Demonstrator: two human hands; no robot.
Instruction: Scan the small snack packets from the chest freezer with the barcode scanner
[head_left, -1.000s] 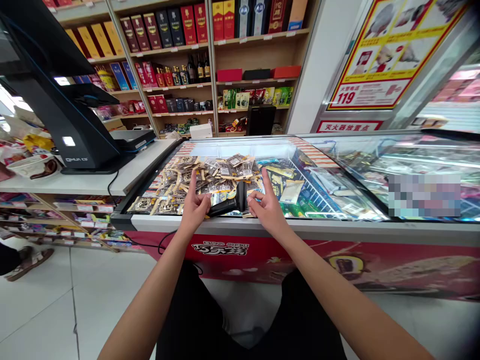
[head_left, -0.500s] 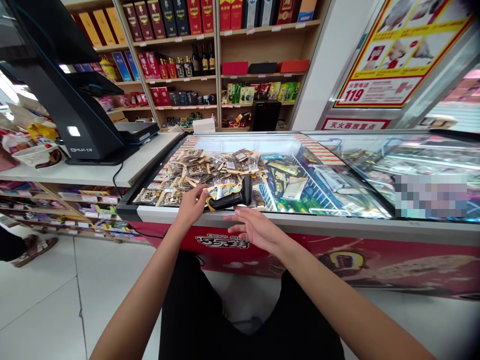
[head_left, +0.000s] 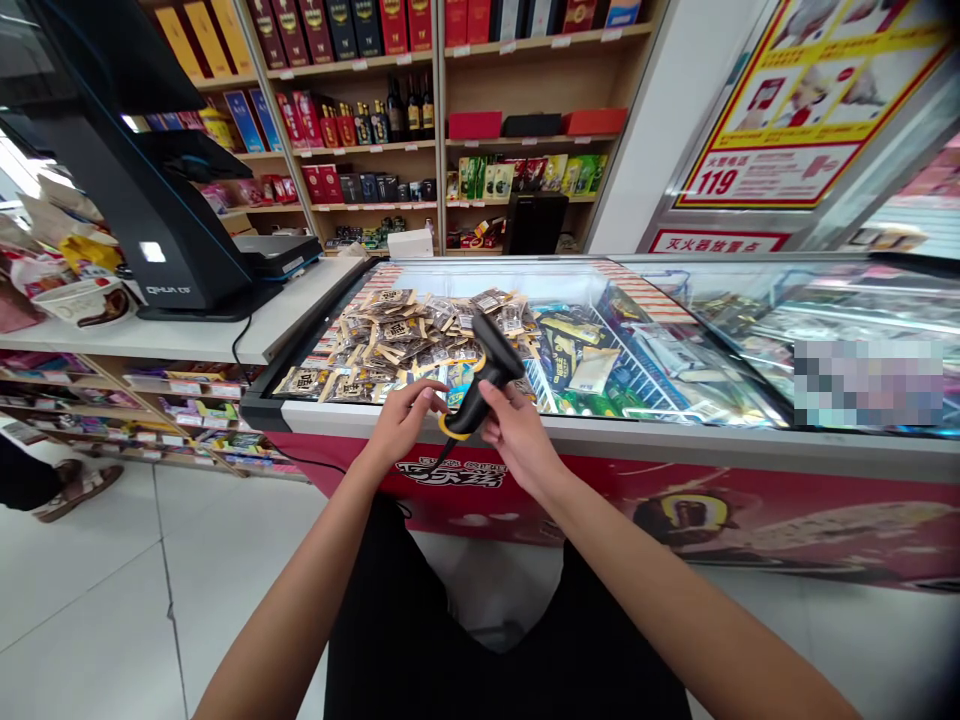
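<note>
A black barcode scanner with yellow trim (head_left: pixel 480 395) is raised over the front edge of the freezer, tilted, its head up and its cable end down. My right hand (head_left: pixel 517 435) grips it, thumb and fingers closed about its handle. Close by on the left is my left hand (head_left: pixel 405 425), fingers loosely bent and holding nothing visible. Its fingertips are near the lower end of the handle; whether they touch it I cannot tell. Behind both hands, a heap of small snack packets (head_left: pixel 397 330) lies on the glass lid.
The chest freezer (head_left: pixel 675 432) spans the front, with bagged goods under its glass. At left a checkout machine (head_left: pixel 172 250) stands on a white counter (head_left: pixel 225 340) beside a paper bowl (head_left: pixel 86 303). Shelves of boxes and bottles (head_left: pixel 405 110) line the back. Another person's foot (head_left: pixel 75 490) shows at far left.
The barcode scanner, lying on the freezer edge before, is now lifted and turned in my right hand, which has closed on it. My left hand has shifted slightly right.
</note>
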